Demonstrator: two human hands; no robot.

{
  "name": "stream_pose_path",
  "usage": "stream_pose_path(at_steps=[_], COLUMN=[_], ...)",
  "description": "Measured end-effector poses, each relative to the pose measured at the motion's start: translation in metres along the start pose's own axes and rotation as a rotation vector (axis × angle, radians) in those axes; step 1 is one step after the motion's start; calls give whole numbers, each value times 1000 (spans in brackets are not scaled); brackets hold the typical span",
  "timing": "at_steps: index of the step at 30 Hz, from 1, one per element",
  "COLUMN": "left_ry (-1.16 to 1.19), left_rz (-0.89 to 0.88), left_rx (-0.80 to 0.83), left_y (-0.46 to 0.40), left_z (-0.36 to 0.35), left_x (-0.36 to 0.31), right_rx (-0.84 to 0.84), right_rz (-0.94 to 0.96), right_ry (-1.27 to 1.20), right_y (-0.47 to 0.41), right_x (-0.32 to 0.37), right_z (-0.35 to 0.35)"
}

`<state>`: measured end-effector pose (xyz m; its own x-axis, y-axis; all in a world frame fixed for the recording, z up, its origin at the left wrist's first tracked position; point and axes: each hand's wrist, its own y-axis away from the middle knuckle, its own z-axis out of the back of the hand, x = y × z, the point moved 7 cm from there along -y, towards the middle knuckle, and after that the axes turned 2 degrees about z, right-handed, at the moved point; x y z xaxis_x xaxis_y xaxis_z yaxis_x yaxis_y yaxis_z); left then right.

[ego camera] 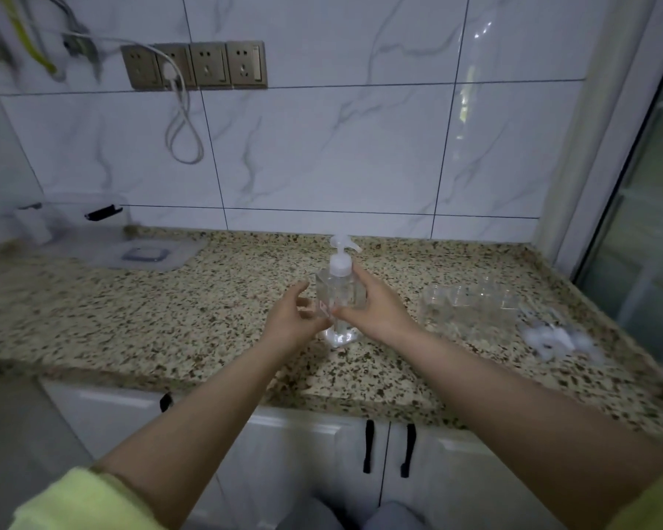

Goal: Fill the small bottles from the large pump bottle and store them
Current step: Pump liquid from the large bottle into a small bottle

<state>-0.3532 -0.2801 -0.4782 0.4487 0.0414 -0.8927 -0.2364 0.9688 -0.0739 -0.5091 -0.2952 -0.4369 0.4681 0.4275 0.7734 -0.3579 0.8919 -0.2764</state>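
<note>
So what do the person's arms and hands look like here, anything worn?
Both forearms are bare from wrist to near the elbow. The left hand and right hand are bare too: no gloves, and no rings, watch or bracelet that I can make out. Light yellow-green fuzzy sleeves show at the bottom corners, pushed up on both arms. No markings are visible.

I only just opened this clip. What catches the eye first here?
A clear plastic pump bottle with a white pump stands mid-counter on the speckled granite countertop, right hand wrapped round it, left hand open beside it. To the right lies a blurred cluster of small clear bottles.
</note>
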Motion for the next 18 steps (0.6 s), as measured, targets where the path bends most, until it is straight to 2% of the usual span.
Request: stream_pose_path(at_steps=[5, 8, 12, 15, 18], left_ry=[-14, -58, -71, -15, 27], left_rz=[-107, -148, -222, -222, -183], left_rx=[51, -13, -9, 63, 162], left_y=[-12, -15, -25, -36, -46], left_z=[-15, -16, -13, -14, -22], left_x=[-11, -13, -14, -18, -21], right_rx=[-60, -29, 70, -44, -174], right_rz=[10, 4, -87, -62, 24], right_ry=[89, 99, -130, -321, -388], right_y=[-9, -17, -25, -32, -41], right_x=[-11, -16, -26, -21, -10], right_z=[-1, 3, 13, 28, 44])
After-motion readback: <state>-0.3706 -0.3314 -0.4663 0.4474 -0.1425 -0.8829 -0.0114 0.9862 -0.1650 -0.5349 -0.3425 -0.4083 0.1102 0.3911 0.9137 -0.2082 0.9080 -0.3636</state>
